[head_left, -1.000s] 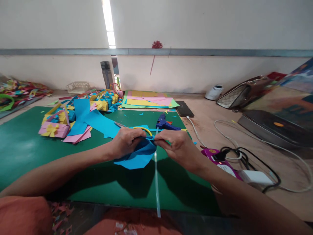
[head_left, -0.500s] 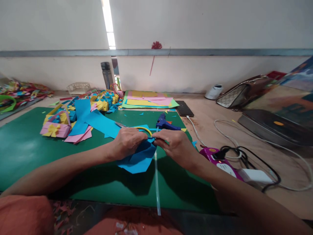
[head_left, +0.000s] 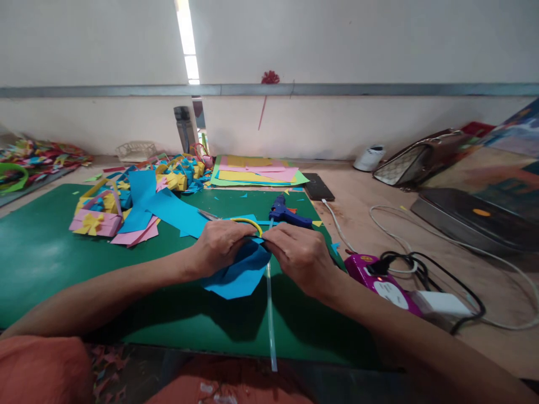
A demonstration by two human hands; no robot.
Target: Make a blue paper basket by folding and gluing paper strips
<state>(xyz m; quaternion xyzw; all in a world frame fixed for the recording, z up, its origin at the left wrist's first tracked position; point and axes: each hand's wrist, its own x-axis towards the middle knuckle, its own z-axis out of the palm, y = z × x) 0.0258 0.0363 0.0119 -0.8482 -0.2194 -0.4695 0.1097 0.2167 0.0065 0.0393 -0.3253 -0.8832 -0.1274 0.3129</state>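
A folded piece of blue paper (head_left: 238,278) is held up between my two hands above the green mat (head_left: 177,303). My left hand (head_left: 221,244) is closed on its upper left edge. The fingers of my right hand (head_left: 297,249) pinch its upper right corner. Behind the left fingers shows the yellow handle of scissors (head_left: 251,223), their blades pointing left on blue paper. Just beyond my right hand lies a blue glue gun (head_left: 286,212), with a long clear glue stick (head_left: 270,325) running from it toward the mat's front edge.
Small paper baskets (head_left: 96,220) and blue strips (head_left: 177,210) lie on the left. Stacked coloured sheets (head_left: 256,171) and a phone (head_left: 319,187) are at the back. A purple power strip (head_left: 381,283) with cables, a black case (head_left: 471,219) and a handbag (head_left: 415,160) occupy the right.
My right fingers have closed in slightly against the paper's upper right corner, covering more of it. The left hand and the paper have barely moved.
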